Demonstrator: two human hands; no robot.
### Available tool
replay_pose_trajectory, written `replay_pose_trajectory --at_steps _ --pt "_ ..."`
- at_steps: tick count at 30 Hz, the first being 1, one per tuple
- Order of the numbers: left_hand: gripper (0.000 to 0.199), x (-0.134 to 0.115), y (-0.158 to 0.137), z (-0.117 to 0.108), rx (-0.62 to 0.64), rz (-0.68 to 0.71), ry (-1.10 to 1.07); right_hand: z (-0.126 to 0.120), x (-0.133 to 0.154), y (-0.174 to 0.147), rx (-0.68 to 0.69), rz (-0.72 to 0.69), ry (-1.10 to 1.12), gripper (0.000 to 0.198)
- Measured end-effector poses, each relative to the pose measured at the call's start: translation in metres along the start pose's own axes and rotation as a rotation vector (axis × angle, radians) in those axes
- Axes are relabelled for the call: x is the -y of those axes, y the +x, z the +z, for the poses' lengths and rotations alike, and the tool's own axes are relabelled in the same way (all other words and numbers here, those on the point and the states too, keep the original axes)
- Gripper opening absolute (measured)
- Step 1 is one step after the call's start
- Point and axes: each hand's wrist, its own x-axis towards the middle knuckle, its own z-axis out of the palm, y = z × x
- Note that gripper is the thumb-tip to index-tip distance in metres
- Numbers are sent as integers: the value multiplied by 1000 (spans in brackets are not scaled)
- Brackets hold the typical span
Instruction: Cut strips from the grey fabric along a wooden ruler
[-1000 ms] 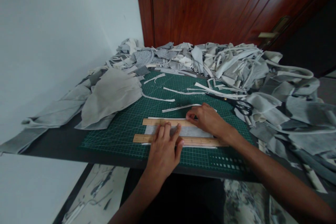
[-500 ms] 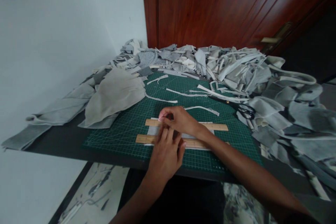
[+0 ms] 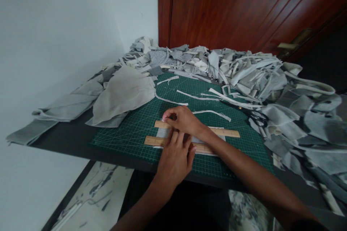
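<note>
Along the left edge of the counter (image 3: 62, 140) lie flat grey fabric pieces (image 3: 67, 106), and a large pale fabric sheet (image 3: 123, 94) overlaps the far left corner of the green cutting mat (image 3: 121, 135). The mat sits at the counter's near edge.

On the mat, near its front edge, two wooden rulers lie parallel, running left to right. The near ruler (image 3: 153, 140) and the far ruler (image 3: 225, 132) flank a narrow grey fabric strip (image 3: 162, 133), which lies flat between them and is partly covered by both hands.

The left hand (image 3: 175, 157) rests palm down with its fingers (image 3: 173, 138) spread lightly, pressing on the near ruler and the strip. The right hand (image 3: 183, 121) crosses over from the right, its forearm lying across both rulers; its thumb and fingertips are pinched together at the left end of the far ruler. What exactly they pinch cannot be told.

Beyond the hands, thin white trimmings (image 3: 214, 113) are scattered across the mat. At the mat's right edge lie black-handled scissors (image 3: 256, 117), partly tucked among cloth. A long heap of grey and white scraps (image 3: 244, 72) fills the far edge and right side of the counter.
</note>
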Motion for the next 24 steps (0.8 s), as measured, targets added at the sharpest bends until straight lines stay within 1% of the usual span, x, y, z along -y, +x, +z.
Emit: replay_pose_trajectory --at_steps 3,6,13,19,24 --pt "35 0 0 0 -7 -2 0 2 -1 3 -12 5 -48 12" --pt "35 0 0 1 -8 -4 -1 4 -1 7 -20 45 -81 11" --pt "31 0 1 1 -26 -6 -8 2 12 13 46 94 -183 14" --pt "29 1 3 -1 -11 4 -8 -5 23 11 76 53 -292 19" --pt "32 1 3 0 -12 3 17 -15 19 5 92 56 -350 19"
